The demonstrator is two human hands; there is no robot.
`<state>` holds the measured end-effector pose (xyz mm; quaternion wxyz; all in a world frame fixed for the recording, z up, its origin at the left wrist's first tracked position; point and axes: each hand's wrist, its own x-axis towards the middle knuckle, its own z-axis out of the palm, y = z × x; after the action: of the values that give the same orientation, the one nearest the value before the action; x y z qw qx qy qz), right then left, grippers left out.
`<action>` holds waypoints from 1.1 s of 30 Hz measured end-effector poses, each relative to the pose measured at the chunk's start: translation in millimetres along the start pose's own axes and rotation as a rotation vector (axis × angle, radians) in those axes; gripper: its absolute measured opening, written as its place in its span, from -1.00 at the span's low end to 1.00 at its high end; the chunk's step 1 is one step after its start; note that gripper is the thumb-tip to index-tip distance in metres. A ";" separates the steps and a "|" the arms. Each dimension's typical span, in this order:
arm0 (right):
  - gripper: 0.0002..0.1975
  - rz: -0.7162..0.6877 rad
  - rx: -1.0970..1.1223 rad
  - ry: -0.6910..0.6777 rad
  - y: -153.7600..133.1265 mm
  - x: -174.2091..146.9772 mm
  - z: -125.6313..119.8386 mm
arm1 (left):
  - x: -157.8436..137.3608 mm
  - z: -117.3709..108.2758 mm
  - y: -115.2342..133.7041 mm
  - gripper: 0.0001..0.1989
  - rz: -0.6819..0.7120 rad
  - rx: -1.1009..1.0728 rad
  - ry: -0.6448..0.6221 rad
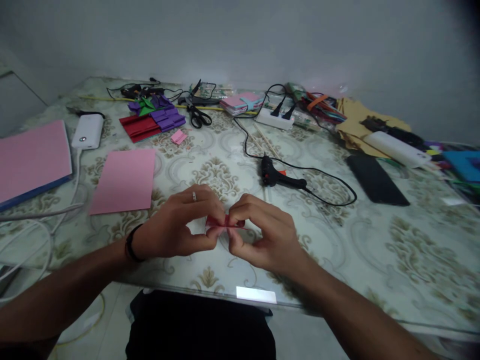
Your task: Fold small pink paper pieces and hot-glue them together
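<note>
Both hands meet over the near middle of the table, pinching a small piece of red paper (212, 220) between thumbs and fingertips. My left hand (183, 220), with a ring and a dark wristband, grips the paper's left part. On its right part, my right hand (264, 227) closes in the same kind of pinch, close beside the left fingertips. Much of the paper is hidden behind the fingers. Left of my hands lies a flat pink paper sheet (123, 180). A black glue gun (281, 175) rests on its side beyond my right hand, its cord looping right.
Folded red paper (139, 128), purple paper (168, 117) and scissors (198, 116) lie at the back. A white power strip (275, 119) stands behind the glue gun. At right is a black phone (377, 179); at left, a white power bank (88, 131) with a cable.
</note>
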<state>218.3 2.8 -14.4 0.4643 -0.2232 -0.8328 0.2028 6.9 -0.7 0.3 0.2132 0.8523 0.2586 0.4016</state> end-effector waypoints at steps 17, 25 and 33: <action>-0.85 0.029 -0.055 -0.057 4.7 3.5 -14.5 | -1.3 -3.7 -0.9 -0.79 -0.028 -0.021 0.060; -0.80 -0.046 -0.039 -0.031 5.4 3.2 -10.1 | 1.4 -4.2 2.3 -0.80 0.061 0.072 0.063; -0.81 -0.160 -0.068 0.020 1.2 -1.8 -1.2 | 3.5 -6.2 7.1 -0.78 0.067 -0.018 0.024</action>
<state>220.4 2.9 -15.7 0.4792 -0.1738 -0.8497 0.1345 5.8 -3.0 10.0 0.2041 0.8536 0.2288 0.4212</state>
